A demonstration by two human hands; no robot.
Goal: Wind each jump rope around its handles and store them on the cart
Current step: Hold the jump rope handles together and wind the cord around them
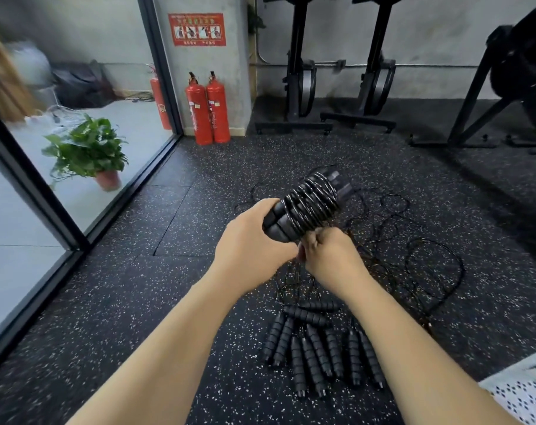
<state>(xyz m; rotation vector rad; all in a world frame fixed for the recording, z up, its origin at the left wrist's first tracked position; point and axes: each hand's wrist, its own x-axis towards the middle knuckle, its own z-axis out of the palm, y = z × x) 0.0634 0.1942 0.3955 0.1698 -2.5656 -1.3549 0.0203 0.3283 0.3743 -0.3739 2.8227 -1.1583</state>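
Since the foam handles point(277, 223) look light and grippy, the wound jump rope point(311, 202) is gripped above the floor point(181, 289) by the curled left hand point(248, 246), while its thin cord end (springy, likely slippery) is pinched by the right hand point(329, 256) fingers point(314, 240).

Black handles point(319, 345), white-speckled black floor point(168, 302), red extinguishers point(208, 110).
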